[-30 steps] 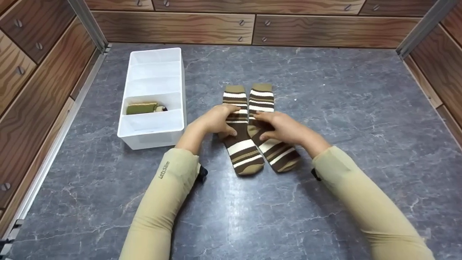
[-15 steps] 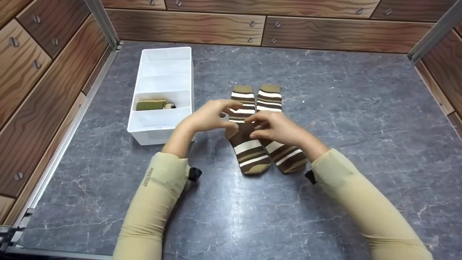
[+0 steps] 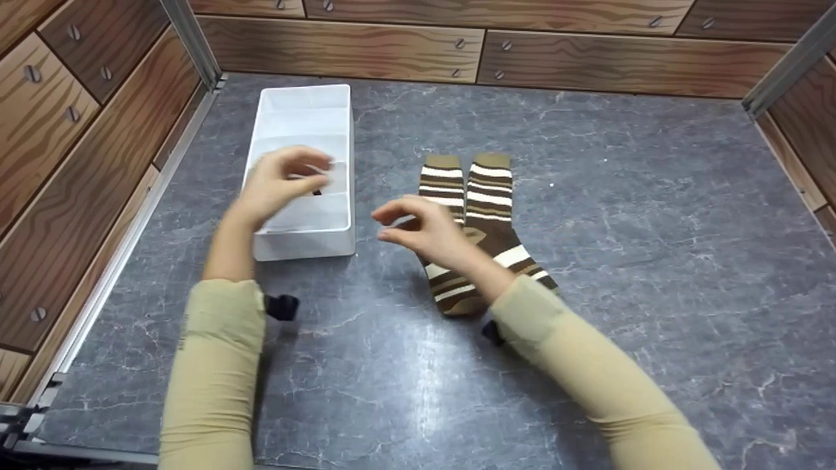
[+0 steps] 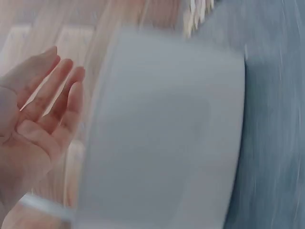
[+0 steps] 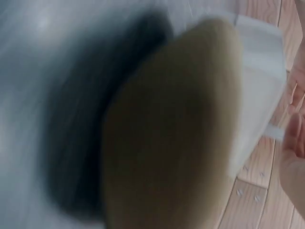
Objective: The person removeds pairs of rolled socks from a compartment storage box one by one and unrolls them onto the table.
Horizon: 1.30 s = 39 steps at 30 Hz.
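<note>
Two brown socks with white and tan stripes lie flat side by side: a left sock [image 3: 442, 175] and a right sock [image 3: 491, 189]. My left hand [image 3: 277, 183] hovers over the white divided box [image 3: 304, 245], fingers loosely bent and nothing in them. In the left wrist view the fingers [image 4: 71, 102] spread apart beside the box's wall [image 4: 167, 124]. My right hand [image 3: 428, 232] is in the air over the left sock, thumb and fingers apart, holding nothing. It hides part of that sock. The left hand covers most of the box compartment where a small dark bit [image 3: 317, 192] shows.
Wood-patterned panels [image 3: 346, 49] wall in the grey marbled table [image 3: 640, 261] at the back and sides. A metal rail [image 3: 124, 261] runs along the left edge. A tan sleeve [image 5: 171, 133] blocks much of the right wrist view.
My left hand has left the socks and moved left to above the box. My right hand has shifted left too, uncovering the right sock. The socks stay in place.
</note>
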Each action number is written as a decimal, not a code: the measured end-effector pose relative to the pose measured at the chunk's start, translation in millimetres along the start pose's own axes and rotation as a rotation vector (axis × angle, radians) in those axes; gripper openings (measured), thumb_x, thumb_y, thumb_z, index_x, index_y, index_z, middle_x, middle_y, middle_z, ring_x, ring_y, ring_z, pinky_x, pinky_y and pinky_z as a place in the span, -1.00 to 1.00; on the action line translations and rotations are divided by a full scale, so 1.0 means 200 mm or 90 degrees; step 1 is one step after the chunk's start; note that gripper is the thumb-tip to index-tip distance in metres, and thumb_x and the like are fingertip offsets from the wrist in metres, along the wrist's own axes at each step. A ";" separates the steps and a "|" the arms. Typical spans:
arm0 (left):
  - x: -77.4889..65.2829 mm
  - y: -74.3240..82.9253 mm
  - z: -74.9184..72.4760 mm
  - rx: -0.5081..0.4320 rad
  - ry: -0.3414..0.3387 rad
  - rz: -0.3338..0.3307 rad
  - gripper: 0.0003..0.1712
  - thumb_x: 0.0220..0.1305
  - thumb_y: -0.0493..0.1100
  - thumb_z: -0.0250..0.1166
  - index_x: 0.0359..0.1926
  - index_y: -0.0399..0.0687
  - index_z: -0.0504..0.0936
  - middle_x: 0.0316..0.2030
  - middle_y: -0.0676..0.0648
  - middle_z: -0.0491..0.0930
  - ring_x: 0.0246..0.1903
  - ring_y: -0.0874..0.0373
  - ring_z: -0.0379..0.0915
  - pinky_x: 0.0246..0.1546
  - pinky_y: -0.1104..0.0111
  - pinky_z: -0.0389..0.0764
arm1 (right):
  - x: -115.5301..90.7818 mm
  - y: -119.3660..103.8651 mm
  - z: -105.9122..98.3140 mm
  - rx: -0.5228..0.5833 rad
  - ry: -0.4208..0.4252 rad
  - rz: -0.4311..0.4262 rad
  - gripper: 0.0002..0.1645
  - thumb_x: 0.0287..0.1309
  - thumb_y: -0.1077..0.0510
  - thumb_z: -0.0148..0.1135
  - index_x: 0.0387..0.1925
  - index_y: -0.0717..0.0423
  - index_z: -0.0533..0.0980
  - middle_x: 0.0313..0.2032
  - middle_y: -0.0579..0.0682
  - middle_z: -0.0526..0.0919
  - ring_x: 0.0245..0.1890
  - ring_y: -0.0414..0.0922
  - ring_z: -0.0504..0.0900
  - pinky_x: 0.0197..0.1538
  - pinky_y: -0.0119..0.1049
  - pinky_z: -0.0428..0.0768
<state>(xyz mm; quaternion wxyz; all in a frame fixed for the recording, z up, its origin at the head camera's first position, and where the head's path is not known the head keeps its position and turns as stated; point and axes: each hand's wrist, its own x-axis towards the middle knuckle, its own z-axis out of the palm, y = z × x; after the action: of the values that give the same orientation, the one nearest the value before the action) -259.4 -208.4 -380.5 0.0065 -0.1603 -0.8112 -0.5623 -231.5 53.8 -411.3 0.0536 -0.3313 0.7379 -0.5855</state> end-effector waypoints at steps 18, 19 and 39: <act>0.03 -0.15 -0.20 0.247 -0.034 -0.107 -0.64 0.10 -0.35 0.40 -0.03 -0.31 0.64 -0.10 -0.28 0.63 -0.06 -0.12 0.55 -0.04 0.15 0.55 | 0.11 0.08 0.25 -0.005 0.060 -0.071 -0.68 -0.04 0.49 0.35 -0.16 0.32 0.61 -0.12 0.12 0.57 -0.11 -0.05 0.59 0.02 -0.34 0.56; 0.04 -0.16 -0.20 0.253 -0.045 -0.106 -0.63 0.10 -0.35 0.40 -0.03 -0.31 0.64 -0.10 -0.28 0.63 -0.06 -0.11 0.55 -0.04 0.15 0.55 | 0.11 0.08 0.25 -0.005 0.061 -0.070 -0.68 -0.04 0.50 0.34 -0.16 0.32 0.61 -0.13 0.12 0.57 -0.11 -0.04 0.59 0.02 -0.34 0.56; 0.09 -0.12 -0.23 0.278 -0.195 -0.124 -0.61 0.09 -0.43 0.35 0.00 -0.34 0.63 -0.07 -0.28 0.62 -0.07 -0.09 0.53 -0.04 0.21 0.54 | 0.13 0.06 0.26 0.034 0.058 -0.019 -0.69 -0.02 0.55 0.27 -0.17 0.35 0.60 -0.14 0.15 0.57 -0.14 0.01 0.61 0.01 -0.34 0.57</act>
<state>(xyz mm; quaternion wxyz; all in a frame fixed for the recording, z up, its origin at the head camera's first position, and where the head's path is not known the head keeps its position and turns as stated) -291.5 -254.1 -382.1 -0.1356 -0.1592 -0.9165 -0.3411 -232.2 -2.1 -430.0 0.0196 -0.3137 0.7187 -0.6202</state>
